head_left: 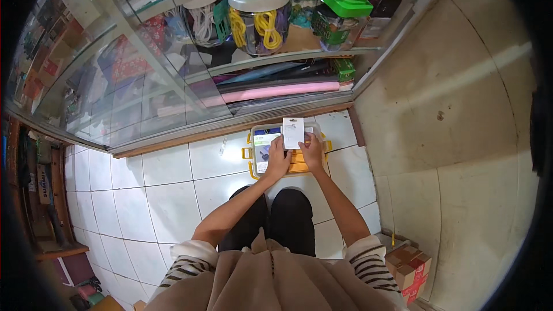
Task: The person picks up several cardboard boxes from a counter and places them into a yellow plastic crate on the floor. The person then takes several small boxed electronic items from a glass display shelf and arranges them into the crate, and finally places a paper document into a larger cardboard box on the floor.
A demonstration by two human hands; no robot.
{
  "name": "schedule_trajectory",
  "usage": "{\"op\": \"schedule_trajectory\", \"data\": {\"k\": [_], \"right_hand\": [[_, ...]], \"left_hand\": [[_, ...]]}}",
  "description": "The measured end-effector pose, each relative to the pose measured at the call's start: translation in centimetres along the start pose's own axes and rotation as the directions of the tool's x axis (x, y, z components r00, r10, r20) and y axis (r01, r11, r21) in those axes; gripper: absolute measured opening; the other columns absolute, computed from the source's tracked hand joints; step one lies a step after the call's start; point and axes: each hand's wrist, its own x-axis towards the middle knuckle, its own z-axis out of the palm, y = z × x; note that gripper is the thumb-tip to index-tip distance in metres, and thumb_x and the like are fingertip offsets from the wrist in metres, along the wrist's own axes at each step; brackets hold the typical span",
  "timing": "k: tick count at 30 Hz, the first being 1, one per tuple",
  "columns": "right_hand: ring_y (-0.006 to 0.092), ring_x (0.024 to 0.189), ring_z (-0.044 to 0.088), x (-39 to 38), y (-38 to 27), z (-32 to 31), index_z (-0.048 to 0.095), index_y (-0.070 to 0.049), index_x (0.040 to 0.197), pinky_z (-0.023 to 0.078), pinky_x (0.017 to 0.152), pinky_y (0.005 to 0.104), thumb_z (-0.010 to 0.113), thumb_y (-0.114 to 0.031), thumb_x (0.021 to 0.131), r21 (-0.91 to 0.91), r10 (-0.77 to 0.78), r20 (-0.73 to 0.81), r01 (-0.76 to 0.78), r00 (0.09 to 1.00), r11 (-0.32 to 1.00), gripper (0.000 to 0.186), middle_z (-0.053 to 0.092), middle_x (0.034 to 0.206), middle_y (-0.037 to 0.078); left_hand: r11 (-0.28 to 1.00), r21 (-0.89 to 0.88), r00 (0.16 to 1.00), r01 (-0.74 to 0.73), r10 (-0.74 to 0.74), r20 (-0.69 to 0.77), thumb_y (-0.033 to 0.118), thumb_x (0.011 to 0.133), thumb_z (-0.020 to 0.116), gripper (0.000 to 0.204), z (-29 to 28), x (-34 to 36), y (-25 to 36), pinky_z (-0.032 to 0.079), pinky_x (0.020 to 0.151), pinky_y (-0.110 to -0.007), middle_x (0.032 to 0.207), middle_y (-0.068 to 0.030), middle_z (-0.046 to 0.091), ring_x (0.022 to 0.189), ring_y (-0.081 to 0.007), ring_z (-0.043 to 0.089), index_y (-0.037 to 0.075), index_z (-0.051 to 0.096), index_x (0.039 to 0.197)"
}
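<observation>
A small white package (293,131) with a hanging tab is held upright between my two hands, above an open plastic container with yellow latches (246,152) on the tiled floor. My left hand (278,161) grips its lower left side, and my right hand (311,152) has fingers closed on its lower right. Inside the container, a white-and-blue printed package (263,152) lies at the left, and orange pieces (299,165) show below my hands.
A glass cabinet (127,80) ahead holds jars of cables (259,26), green-lidded containers and long rolls (276,87). A beige wall (449,138) stands at the right, a taped cardboard box (409,270) near my right elbow, wooden shelving (63,247) at the left.
</observation>
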Motion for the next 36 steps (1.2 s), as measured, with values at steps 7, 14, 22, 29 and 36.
{"op": "schedule_trajectory", "data": {"k": [7, 14, 22, 29, 36], "right_hand": [[0.0182, 0.066, 0.054, 0.6, 2.2, 1.3, 0.052, -0.002, 0.103, 0.045, 0.062, 0.0295, 0.064, -0.008, 0.068, -0.152, -0.064, -0.035, 0.058, 0.997, 0.987, 0.038, 0.052, 0.089, 0.012], [0.0211, 0.075, 0.052, 3.6, -3.6, -3.0, 0.052, -0.003, 0.103, 0.045, 0.068, 0.0301, 0.057, -0.008, 0.076, -0.039, -0.087, -0.049, 0.085, 0.995, 0.996, 0.028, 0.046, 0.097, 0.014], [0.0178, 0.083, 0.051, 6.9, -28.4, -10.5, 0.052, -0.003, 0.105, 0.044, 0.072, 0.0273, 0.050, -0.011, 0.084, 0.027, -0.678, -0.122, 0.685, 0.725, 0.728, 0.022, 0.047, 0.099, 0.010], [0.0217, 0.091, 0.052, 12.3, -41.7, -8.6, 0.053, -0.003, 0.105, 0.043, 0.076, 0.0302, 0.053, -0.011, 0.081, 0.022, -0.843, -0.162, 0.856, 0.513, 0.517, 0.025, 0.051, 0.100, 0.013], [0.0288, 0.100, 0.042, 23.9, -45.5, -2.5, 0.048, 0.000, 0.111, 0.033, 0.086, 0.0388, 0.051, -0.010, 0.074, -0.576, -0.982, 0.006, 0.803, 0.188, 0.151, 0.038, 0.051, 0.105, 0.013]], "left_hand": [[0.995, 0.062, 0.996, 0.081, -0.083, 0.015, 0.014, 0.073, 0.057, 0.060, 0.8, 0.1, -1.2, 0.030, 0.092, -0.041, 0.117, -0.0243, 0.036, 0.107, -0.0389, 0.036, -0.009, 0.030, 0.121], [0.999, 0.036, 1.000, -0.013, 0.014, -0.026, 0.012, 0.077, 0.054, 0.057, -3.9, 2.2, 1.7, 0.028, 0.095, -0.039, 0.118, -0.0216, 0.035, 0.109, -0.0347, 0.036, -0.002, 0.027, 0.125], [0.856, -0.104, 0.846, -0.506, 0.470, -0.251, 0.014, 0.082, 0.050, 0.051, -19.2, 9.6, 20.1, 0.028, 0.096, -0.033, 0.120, -0.0157, 0.037, 0.113, -0.0243, 0.038, 0.000, 0.029, 0.126], [0.786, 0.037, 0.639, -0.617, 0.528, -0.559, 0.012, 0.081, 0.049, 0.045, -25.8, 20.0, 26.1, 0.033, 0.093, -0.035, 0.118, -0.0167, 0.037, 0.113, -0.0275, 0.037, 0.000, 0.033, 0.122], [0.985, 0.043, 0.655, -0.169, 0.145, -0.742, 0.010, 0.070, 0.052, 0.054, -27.1, 32.3, 25.7, 0.026, 0.097, -0.040, 0.118, -0.0235, 0.035, 0.112, -0.0381, 0.033, -0.002, 0.035, 0.119]]}}
